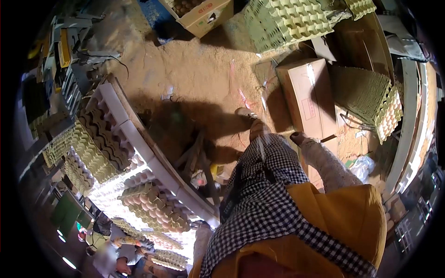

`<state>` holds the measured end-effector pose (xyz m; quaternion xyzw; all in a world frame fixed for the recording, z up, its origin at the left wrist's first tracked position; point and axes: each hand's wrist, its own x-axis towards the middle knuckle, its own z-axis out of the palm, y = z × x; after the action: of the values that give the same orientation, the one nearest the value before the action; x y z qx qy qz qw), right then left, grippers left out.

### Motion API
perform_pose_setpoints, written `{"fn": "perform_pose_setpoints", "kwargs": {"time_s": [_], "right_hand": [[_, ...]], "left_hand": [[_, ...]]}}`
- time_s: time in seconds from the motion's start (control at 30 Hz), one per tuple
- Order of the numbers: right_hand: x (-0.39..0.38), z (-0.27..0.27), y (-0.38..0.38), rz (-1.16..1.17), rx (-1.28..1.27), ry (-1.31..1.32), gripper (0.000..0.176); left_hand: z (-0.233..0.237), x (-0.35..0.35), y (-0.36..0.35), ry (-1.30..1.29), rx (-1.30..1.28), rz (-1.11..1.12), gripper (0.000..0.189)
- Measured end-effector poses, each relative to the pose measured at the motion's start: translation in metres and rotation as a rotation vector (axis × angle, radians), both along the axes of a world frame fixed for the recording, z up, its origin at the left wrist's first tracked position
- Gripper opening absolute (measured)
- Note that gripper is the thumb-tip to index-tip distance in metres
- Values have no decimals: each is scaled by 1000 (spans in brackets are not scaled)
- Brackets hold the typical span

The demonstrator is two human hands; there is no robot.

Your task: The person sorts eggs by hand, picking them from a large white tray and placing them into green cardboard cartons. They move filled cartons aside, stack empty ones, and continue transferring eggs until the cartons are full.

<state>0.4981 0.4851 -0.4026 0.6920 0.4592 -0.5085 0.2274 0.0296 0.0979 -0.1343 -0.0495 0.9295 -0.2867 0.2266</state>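
My right hand hangs at the end of a pale lace sleeve, beside the lower left edge of a closed, taped cardboard box. It is small and dark in the view, so its fingers cannot be made out. On the other side, part of a pale sleeve shows by the bright table edge, but my left hand is not visible. Egg trays holding eggs and stacked trays are on the lit table at the left. One shoe is on the dusty floor.
At the top are an open carton and a stack of green egg trays. Another tray stack leans at the right, near a plastic bag. A person is at the lower left beside egg trays.
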Motion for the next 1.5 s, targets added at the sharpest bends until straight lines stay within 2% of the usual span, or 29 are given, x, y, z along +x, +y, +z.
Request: {"fn": "perform_pose_setpoints", "kwargs": {"time_s": [0.17, 0.27, 0.4, 0.57, 0.63, 0.67, 0.73, 0.77, 0.8, 0.83, 0.87, 0.9, 0.93, 0.97, 1.03, 1.07, 1.1, 1.13, 1.17, 1.2, 1.27, 1.33, 1.37, 1.47, 1.5], "right_hand": [[-26, 20, 16, 5, -27, 74, 35], [-40, 13, 27, 43, 56, 122, 35], [-78, 24, 56, 209, 145, 120, 34], [-134, 35, 79, 265, 160, 182, 31], [-173, 46, 89, 350, 164, 204, 29], [-188, 37, 89, 415, 235, 345, 29], [-233, 34, 92, 568, 276, 401, 34], [-266, 52, 87, 489, 340, 460, 33], [-304, 84, 80, 401, 395, 514, 31], [-345, 142, 64, 544, 673, 578, 28], [-370, 147, 59, 724, 835, 805, 25], [-413, 227, 34, 593, 705, 804, 29], [-441, 257, 19, 706, 739, 903, 33], [-465, 281, 4, 814, 769, 994, 37], [-515, 361, -31, 1235, 906, 1226, 42], [-536, 382, -49, 1392, 1049, 1227, 38], [-554, 393, -61, 1549, 1191, 1222, 35], [-570, 383, -65, 1521, 1020, 1259, 33], [-589, 355, -68, 1486, 855, 1286, 32], [-601, 337, -66, 1486, 852, 1380, 30], [-626, 300, -63, 1490, 843, 1566, 28], [-620, 333, -68, 1816, 1199, 1201, 27], [-621, 356, -70, 1934, 1387, 1184, 31], [-617, 375, -75, 1232, 698, 1225, 40], [-619, 382, -74, 833, 336, 1235, 43]], "left_hand": [[0, 0, -4, 3, 28, 10, 61], [0, 3, -4, 7, 60, 23, 59], [-1, 10, -21, 6, 111, 44, 57], [-5, 20, -37, 16, 216, 43, 55], [-8, 27, -45, 52, 274, 32, 54], [-12, 30, -55, 74, 268, -36, 52], [-19, 33, -71, 163, 316, -129, 52], [-2, 35, -58, 289, 312, -247, 52], [27, 30, -48, 200, 521, -78, 52], [37, 29, -55, 314, 640, -95, 52], [45, 29, -62, 427, 755, -123, 52], [63, 28, -60, 491, 916, 35, 46], [81, 23, -56, 554, 1080, 188, 41], [89, 16, -56, 655, 1257, 206, 34], [113, -11, -47, 701, 1323, 96, 26], [115, -32, -50, 680, 1259, -124, 29], [114, -52, -37, 738, 1341, -127, 30], [143, -70, -12, 642, 1448, -98, 31], [146, -95, 3, 573, 1414, -226, 35], [158, -115, 23, 512, 1315, -381, 35], [154, -155, 57, 397, 1233, -479, 41], [134, -181, 79, 310, 996, -613, 46], [117, -189, 88, 272, 981, -591, 44], [117, -204, 94, 202, 959, -580, 42], [121, -202, 93, 174, 956, -577, 41]]}}
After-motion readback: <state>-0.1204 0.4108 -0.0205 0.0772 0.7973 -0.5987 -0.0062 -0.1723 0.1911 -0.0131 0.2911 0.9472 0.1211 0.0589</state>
